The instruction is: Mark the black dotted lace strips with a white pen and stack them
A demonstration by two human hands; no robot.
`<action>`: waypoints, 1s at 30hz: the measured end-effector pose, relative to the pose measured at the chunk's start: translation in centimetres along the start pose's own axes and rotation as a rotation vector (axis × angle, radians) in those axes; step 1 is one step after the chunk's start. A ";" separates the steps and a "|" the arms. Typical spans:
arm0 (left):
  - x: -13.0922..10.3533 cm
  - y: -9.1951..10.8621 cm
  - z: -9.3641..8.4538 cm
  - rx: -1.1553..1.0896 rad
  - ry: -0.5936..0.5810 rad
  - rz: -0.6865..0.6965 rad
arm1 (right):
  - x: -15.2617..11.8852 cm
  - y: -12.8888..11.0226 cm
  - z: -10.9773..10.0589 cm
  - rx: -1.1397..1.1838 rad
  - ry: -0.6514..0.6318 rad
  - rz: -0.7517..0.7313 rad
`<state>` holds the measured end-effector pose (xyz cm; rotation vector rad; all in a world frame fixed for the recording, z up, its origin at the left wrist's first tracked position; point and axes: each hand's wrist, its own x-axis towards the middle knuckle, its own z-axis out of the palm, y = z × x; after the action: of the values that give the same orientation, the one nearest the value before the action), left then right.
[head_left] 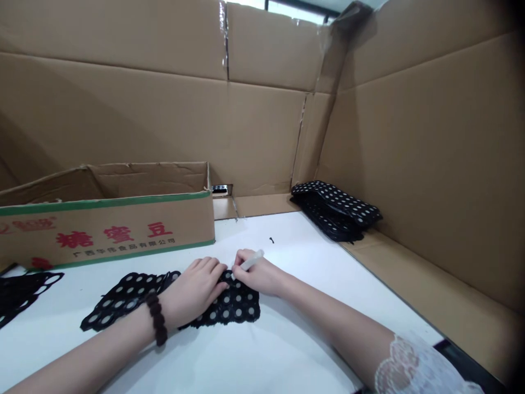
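A black sheet with rows of round pale dots [235, 313] lies flat on the white tabletop in front of me. My left hand [197, 290] rests palm down across the middle of it, fingers stretched out and thumb apart. A dark brown band circles that wrist. Closed in a pinch, my right hand [254, 273] holds a slim white pen-shaped tool [252, 260] at the sheet's far edge, just right of my left fingertips. Its tip points down at the sheet; the exact kind of tool cannot be made out.
An open cardboard box [135, 230] with green edges stands at the back left. More black holed material [24, 290] lies at the left. A stack of dotted black sheets [336, 208] sits at the back right. A tiny black scrap [271, 240] lies on the table. Tall cardboard walls [262, 131] enclose the table.
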<state>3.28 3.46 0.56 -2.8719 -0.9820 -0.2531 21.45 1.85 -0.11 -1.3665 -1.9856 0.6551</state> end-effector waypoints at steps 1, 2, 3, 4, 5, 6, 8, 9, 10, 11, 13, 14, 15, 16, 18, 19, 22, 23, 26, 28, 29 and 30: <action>0.2 0.5 0.2 -0.030 0.007 -0.005 | 0.0 0.0 0.0 0.002 0.000 0.009; 0.4 0.9 0.4 -0.068 0.021 -0.020 | 0.0 -0.1 0.0 0.005 0.002 0.014; 0.5 1.1 0.7 -0.119 0.040 -0.045 | 0.0 -0.1 -0.1 0.007 0.011 0.016; 0.6 1.2 1.0 -0.178 0.061 -0.074 | 0.0 -0.1 -0.1 0.007 0.023 0.013; 0.7 1.2 1.3 -0.244 0.077 -0.105 | -0.1 -0.1 -0.1 0.009 0.032 0.011; 0.7 1.1 1.6 -0.312 0.089 -0.138 | -0.1 -0.1 -0.1 0.010 0.032 0.014; 0.7 0.8 1.9 -0.443 0.082 -0.186 | -0.3 0.0 -0.2 0.006 0.006 0.030; 0.8 0.6 2.0 -0.502 0.065 -0.197 | -0.4 0.0 -0.3 0.003 -0.014 0.039; 0.8 0.3 2.0 -0.557 0.043 -0.200 | -0.4 0.1 -0.4 0.001 -0.038 0.046; 0.9 0.1 1.9 -0.606 0.018 -0.198 | -0.5 0.1 -0.5 0.005 -0.061 0.048; 1.1 -0.4 1.7 -0.684 -0.029 -0.195 | -0.4 0.2 -0.7 0.041 -0.109 0.047; 1.2 -0.6 1.6 -0.715 -0.045 -0.201 | -0.3 0.2 -0.8 0.071 -0.130 0.054; 1.2 -0.7 1.4 -0.743 -0.054 -0.212 | -0.2 0.1 -0.8 0.101 -0.140 0.069; 1.2 -0.9 1.3 -0.769 -0.053 -0.226 | -0.1 0.1 -0.8 0.127 -0.137 0.089; 1.0 -1.0 1.1 -0.822 -0.045 -0.255 | 0.1 -0.2 -0.8 0.162 -0.096 0.128; 1.0 -1.0 1.0 -0.849 -0.044 -0.263 | 0.1 -0.3 -0.7 0.168 -0.070 0.139; 0.8 -1.0 0.7 -0.931 -0.056 -0.261 | 0.1 -0.6 -0.5 0.167 -0.021 0.138; 0.8 -1.0 0.6 -0.952 -0.062 -0.256 | 0.1 -0.6 -0.5 0.166 -0.010 0.132; 0.7 -1.0 0.5 -0.976 -0.066 -0.249 | 0.0 -0.5 -0.2 0.187 0.015 0.118; 0.7 -1.0 0.4 -0.965 -0.056 -0.254 | 0.0 -0.3 0.0 0.218 0.025 0.117; 0.6 -1.0 0.4 -0.958 -0.052 -0.258 | 0.0 -0.2 0.1 0.234 0.032 0.119; 0.6 -1.0 0.5 -0.951 -0.049 -0.261 | 0.0 -0.1 0.2 0.249 0.038 0.121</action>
<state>3.21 4.70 0.26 -3.5360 -1.5879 -0.8875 21.27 1.77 -0.15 -1.3417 -1.7356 0.8928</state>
